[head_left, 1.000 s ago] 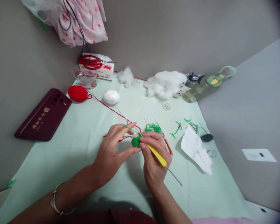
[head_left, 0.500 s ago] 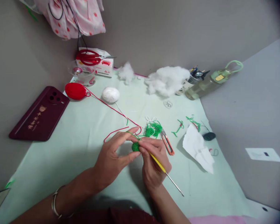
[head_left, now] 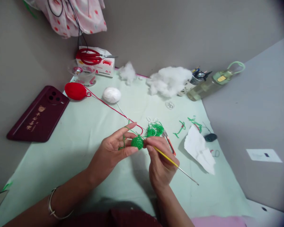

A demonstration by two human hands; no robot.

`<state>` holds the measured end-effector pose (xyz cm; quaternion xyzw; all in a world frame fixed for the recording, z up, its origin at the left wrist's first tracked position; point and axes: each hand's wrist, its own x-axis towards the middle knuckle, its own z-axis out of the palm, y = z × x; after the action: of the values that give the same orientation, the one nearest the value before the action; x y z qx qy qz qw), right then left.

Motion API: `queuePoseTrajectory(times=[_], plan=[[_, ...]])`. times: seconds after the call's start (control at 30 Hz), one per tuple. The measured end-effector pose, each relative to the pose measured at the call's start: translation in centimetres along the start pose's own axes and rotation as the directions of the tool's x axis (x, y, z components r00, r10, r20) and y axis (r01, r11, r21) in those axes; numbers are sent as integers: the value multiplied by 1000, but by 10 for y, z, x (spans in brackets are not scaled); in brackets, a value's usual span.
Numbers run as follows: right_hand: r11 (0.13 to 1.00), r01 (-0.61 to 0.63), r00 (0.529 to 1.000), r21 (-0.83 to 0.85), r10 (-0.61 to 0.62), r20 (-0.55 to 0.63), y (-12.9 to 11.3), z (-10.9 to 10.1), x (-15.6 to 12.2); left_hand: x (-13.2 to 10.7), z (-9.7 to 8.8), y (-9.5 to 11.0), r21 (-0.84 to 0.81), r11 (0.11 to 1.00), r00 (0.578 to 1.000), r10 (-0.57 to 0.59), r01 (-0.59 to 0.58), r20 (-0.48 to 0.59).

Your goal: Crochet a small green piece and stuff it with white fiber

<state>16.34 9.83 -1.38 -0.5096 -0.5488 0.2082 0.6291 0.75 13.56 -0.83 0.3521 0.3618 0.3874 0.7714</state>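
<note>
My left hand (head_left: pixel 112 150) pinches a small green crocheted piece (head_left: pixel 137 142) between thumb and fingers, with green yarn looped over its raised forefinger. My right hand (head_left: pixel 161 164) grips a yellow-handled crochet hook (head_left: pixel 170 160), whose tip meets the green piece and whose metal shaft points back to the right. A loose tangle of green yarn (head_left: pixel 155 129) lies just beyond both hands on the pale green cloth (head_left: pixel 80 138).
A red yarn ball (head_left: pixel 75 91) with a trailing strand, a white yarn ball (head_left: pixel 111 95), stuffing fluff (head_left: pixel 169 80), red scissors (head_left: pixel 91 57) on a box, small snips (head_left: pixel 169 143), a white paper (head_left: pixel 198 149), a bottle (head_left: pixel 209 84) and a dark red phone (head_left: pixel 35 114) surround the hands.
The green piece has turned and risen slightly in my left hand. My right hand has tilted the hook flatter, so its shaft points more to the right.
</note>
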Motion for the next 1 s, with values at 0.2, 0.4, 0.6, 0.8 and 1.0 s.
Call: queuePoseTrajectory(times=[0.2,0.4,0.6,0.8,1.0], plan=[[995,-71,997,63,70,12,4,-5,4,0,1,-3,53,998,1000,29,-30,6],[833,-419,905,360,352,238,14,-12,11,3,-4,-10,198,977,996,68,-77,56],[946,-255,950,202,206,235,12,-15,13,4,-7,-9,287,947,990,134,-142,48],[885,-321,942,337,264,205,18,-13,8,4,-11,-11,303,939,986,148,-163,71],[867,-367,920,338,285,267,21,-16,11,3,-12,-11,315,938,988,127,-148,86]])
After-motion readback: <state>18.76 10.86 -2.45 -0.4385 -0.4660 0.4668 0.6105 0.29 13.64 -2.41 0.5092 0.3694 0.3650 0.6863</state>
